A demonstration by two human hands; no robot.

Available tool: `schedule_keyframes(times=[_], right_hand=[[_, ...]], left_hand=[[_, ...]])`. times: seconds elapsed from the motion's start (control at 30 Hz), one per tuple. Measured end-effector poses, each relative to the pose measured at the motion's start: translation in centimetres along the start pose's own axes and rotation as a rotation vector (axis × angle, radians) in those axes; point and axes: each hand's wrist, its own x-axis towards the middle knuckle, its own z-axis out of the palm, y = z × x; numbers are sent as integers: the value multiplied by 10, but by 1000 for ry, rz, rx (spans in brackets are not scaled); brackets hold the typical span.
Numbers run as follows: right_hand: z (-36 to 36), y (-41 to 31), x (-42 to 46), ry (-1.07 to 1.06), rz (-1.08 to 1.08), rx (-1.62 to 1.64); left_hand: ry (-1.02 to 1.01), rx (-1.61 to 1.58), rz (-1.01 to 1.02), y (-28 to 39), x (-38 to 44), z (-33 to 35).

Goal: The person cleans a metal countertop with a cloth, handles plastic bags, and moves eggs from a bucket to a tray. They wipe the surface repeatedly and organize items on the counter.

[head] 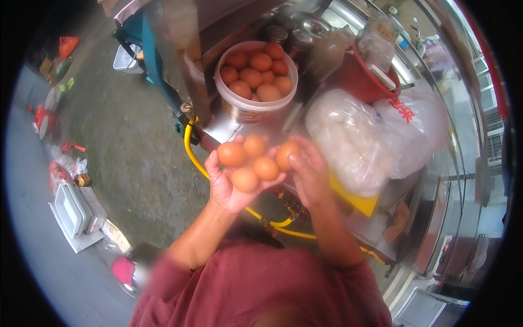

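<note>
Several brown eggs (245, 180) rest in my left hand (226, 192), which is cupped palm up with its fingers spread beneath them. My right hand (312, 178) grips a single brown egg (287, 155) between thumb and fingers, just to the right of the others. Beyond both hands stands a round white plastic bucket (256, 105), with many more brown eggs (250, 77) heaped inside it. The lower layers in the bucket are hidden.
Filled clear plastic bags (347, 139) lie right of my hands, by a red tub (355, 77). Lidded metal containers (312, 25) stand behind the bucket. A yellow hose (188, 143) runs along the counter's near edge. White trays (70, 208) are stacked far left.
</note>
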Motion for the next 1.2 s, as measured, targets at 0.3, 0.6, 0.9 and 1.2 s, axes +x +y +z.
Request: schedule_keyframes(times=[0.3,0.6,0.9,1.2], right_hand=[[-25,7,-28,153,7,40],[-69,16,-122,260,-101,245],[-132,54,-324,492,-323,420],[-164,132,-579,876,-557,665]], left_hand=[[30,19,-148,-19,3,-14],[31,107,-389,-87,-29,-29],[54,362,-758,-228,-114,-54],[141,552,-1350,-401,-248,-93]])
